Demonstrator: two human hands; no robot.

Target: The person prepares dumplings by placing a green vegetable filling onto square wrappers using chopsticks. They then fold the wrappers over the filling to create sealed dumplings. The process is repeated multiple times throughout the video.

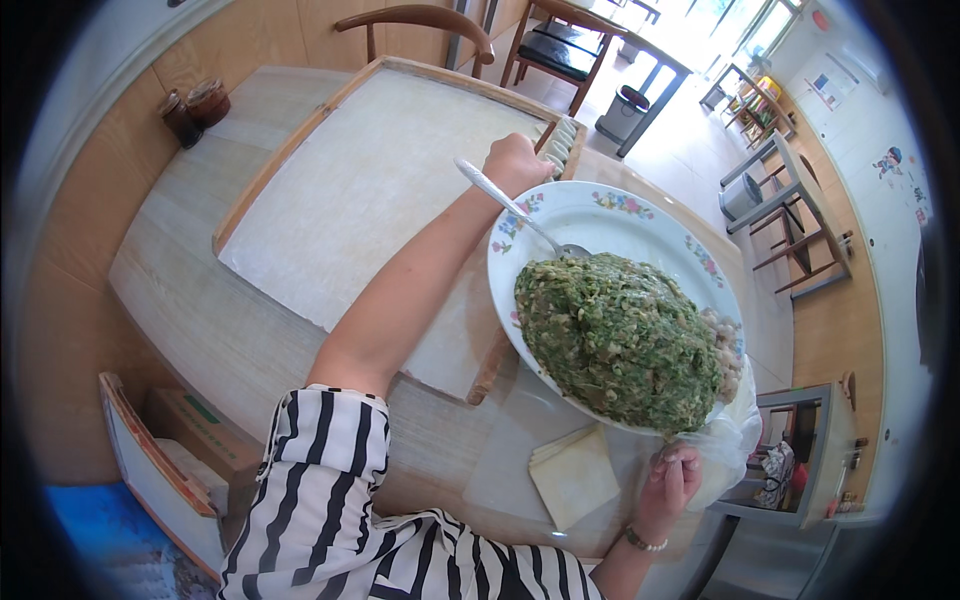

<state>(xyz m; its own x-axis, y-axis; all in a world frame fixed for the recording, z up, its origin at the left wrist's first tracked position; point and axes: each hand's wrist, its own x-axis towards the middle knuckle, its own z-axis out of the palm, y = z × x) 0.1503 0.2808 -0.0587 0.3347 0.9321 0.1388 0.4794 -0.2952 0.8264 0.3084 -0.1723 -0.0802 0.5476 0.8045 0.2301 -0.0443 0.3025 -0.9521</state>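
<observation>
My left hand [519, 161] reaches across to the far right corner of a wood-framed, white-surfaced tray [375, 187]. Its fingertips are on the nearest of a row of wrapped dumplings [561, 142] along the tray's edge; the hand partly hides that one. A large floral-rimmed oval plate [645, 214] carries a mound of green chopped filling [615, 337], with pale shrimp-like pieces [724, 349] at its right side. A metal spoon [510, 202] leans over the rim, its bowl against the filling. My right hand [675, 476], fingers curled together, is just below the plate, beside a stack of square dough wrappers [576, 476].
A clear plastic bag [724, 457] lies right of the plate. Two jars [191, 112] stand at the table's far left by the wall. Chairs [562, 49], more tables [810, 180] and a waste bin [626, 112] are beyond. A cardboard box [202, 427] sits at lower left.
</observation>
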